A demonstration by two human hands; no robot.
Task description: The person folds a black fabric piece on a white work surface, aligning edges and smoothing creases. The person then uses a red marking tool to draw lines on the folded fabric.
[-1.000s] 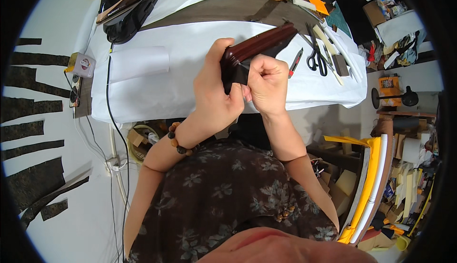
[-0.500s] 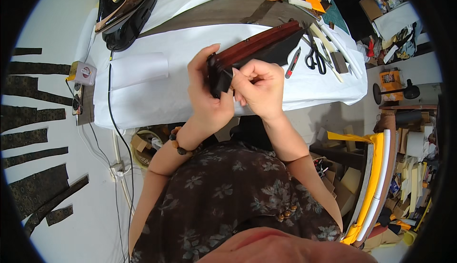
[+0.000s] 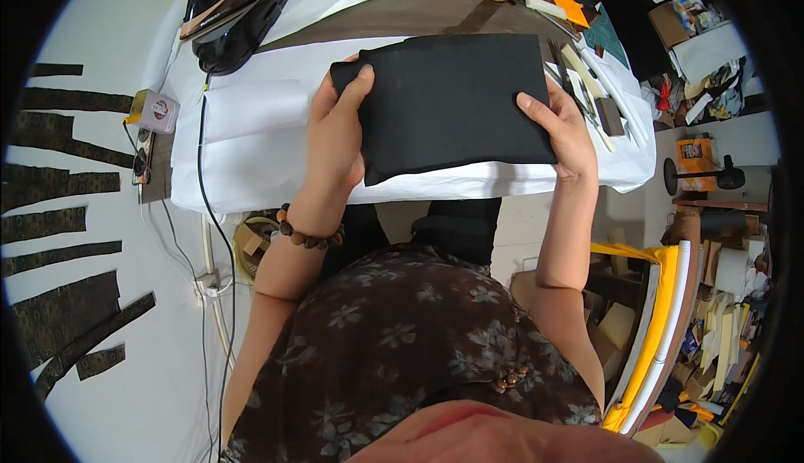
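Observation:
Above the table's near edge I hold up a flat black rectangular piece, its broad, plain face toward me. My left hand is closed on its left end, thumb on the face beside a short folded part at the upper left corner. My right hand grips the right edge, thumb on the face, its other fingers mostly hidden behind. The lower edge runs slightly uneven. What lies on the piece's far side does not show.
White sheeting covers the table. A black iron on its base stands far left. Slim tools and a dark grey block lie at the right, beyond my right hand. A black cord hangs over the left side. Yellow material stands at right.
The piece has turned from a tilted view showing a dark red-brown side to its broad black face. My right hand has moved from its left end to the right edge.

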